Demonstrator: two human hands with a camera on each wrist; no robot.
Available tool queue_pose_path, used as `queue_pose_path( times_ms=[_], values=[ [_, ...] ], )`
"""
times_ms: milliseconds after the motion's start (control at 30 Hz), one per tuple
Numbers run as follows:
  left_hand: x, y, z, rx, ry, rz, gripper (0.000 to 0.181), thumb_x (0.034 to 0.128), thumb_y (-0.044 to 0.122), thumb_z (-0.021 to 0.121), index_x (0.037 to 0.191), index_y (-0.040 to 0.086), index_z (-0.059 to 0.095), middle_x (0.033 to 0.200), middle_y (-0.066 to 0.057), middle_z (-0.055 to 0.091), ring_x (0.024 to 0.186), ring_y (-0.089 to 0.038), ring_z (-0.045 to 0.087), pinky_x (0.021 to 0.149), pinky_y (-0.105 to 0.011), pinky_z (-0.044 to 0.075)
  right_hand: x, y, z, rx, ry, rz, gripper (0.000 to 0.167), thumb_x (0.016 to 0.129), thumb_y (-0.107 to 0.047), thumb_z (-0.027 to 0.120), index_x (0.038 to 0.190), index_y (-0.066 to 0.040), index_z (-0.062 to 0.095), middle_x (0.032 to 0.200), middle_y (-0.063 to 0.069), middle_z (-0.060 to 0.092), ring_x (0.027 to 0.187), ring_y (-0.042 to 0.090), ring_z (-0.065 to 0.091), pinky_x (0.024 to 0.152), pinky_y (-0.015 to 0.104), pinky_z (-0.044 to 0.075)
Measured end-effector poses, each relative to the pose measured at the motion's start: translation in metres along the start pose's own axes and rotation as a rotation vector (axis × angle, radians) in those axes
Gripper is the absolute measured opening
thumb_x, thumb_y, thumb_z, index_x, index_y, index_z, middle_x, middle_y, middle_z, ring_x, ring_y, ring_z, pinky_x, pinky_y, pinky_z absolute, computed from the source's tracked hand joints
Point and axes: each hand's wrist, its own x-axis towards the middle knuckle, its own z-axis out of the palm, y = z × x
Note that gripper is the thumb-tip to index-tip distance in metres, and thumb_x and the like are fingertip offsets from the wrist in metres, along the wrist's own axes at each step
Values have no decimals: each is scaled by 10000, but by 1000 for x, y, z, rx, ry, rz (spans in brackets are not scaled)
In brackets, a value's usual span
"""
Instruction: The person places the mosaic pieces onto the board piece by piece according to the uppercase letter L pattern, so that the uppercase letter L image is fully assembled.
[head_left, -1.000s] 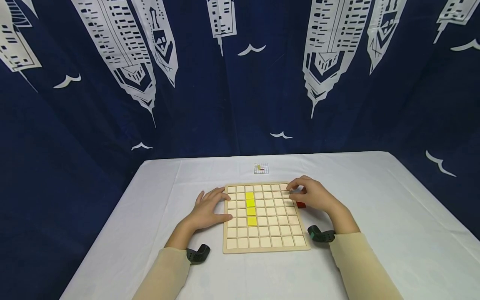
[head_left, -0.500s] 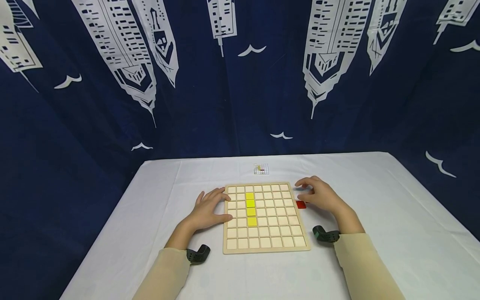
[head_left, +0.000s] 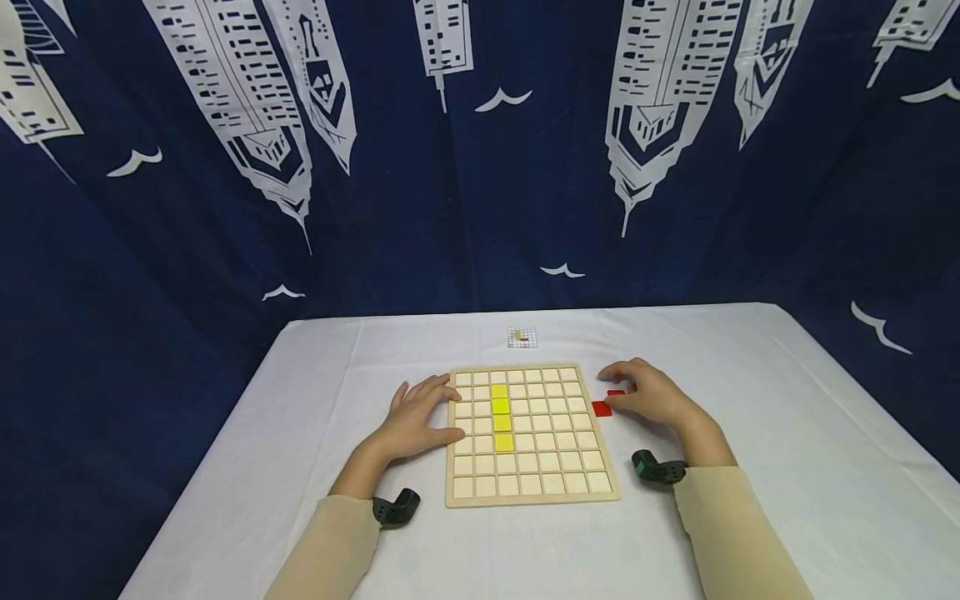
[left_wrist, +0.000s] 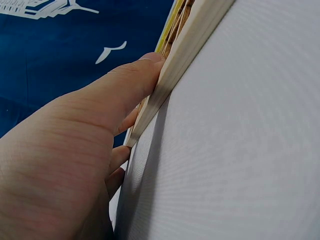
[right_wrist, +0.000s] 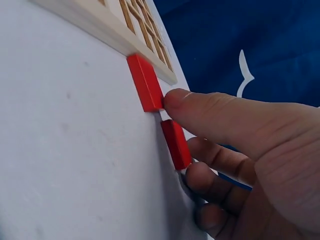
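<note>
Backdrop [head_left: 465, 225]: navy cloth, spans full width behind table [head_left: 795, 400] and reaches down both sides of it. White prints on it: towers [head_left: 663, 50] along the top, inverted, spires pointing down, several cut off by the upper edge; gulls [head_left: 499, 98] scattered beneath and between them. Faint vertical crease near the middle. Table carries white cloth, mostly smooth, with faint fold lines running toward the front at left and right; far corners rounded. Far edge meets the navy in a sharp line. Light soft and fairly even; lower right of backdrop darker. Wrist views show the same navy and white.
</note>
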Motion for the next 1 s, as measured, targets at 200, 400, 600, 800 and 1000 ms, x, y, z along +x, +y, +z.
queue_pose_path(
  times_ms=[200,400,600,800,1000],
  values=[
    [0,-1,1,3,4,3,504,821,476,767,1242,297,558,1643,-22,315,1554,-287,207,1246,-610,-54,-3,3,-3,21,-44,7,314,842,-84,756,1151,-78,702,1144,150,611,914,216,506,804,316,462],
    [1,-2,1,0,6,4,502,823,472,766,1244,294,559,1642,-24,316,1554,-288,207,1244,-612,-53,-4,4,-4,26,-51,-5,283,839,-38,741,1117,-78,708,1077,117,620,881,195,490,758,281,444],
    [1,-2,1,3,7,1,505,821,477,766,1245,297,560,1642,-17,316,1555,-283,206,1246,-608,-51,-3,6,-2,24,-35,-2,257,844,-42,727,1098,-79,708,994,86,600,860,191,479,737,279,426],
    [1,-2,1,0,10,1,505,817,475,770,1241,295,563,1641,-21,320,1554,-284,208,1246,-610,-49,-3,6,-1,32,-25,0,244,847,-41,724,1087,-80,707,967,80,590,857,189,480,742,287,425],
    [1,-2,1,-4,8,2,499,818,477,769,1235,298,561,1641,-21,319,1555,-284,207,1246,-607,-53,-3,4,-1,25,-20,-1,235,847,-53,725,1080,-80,708,964,80,598,855,189,487,745,292,430]
  ],
)
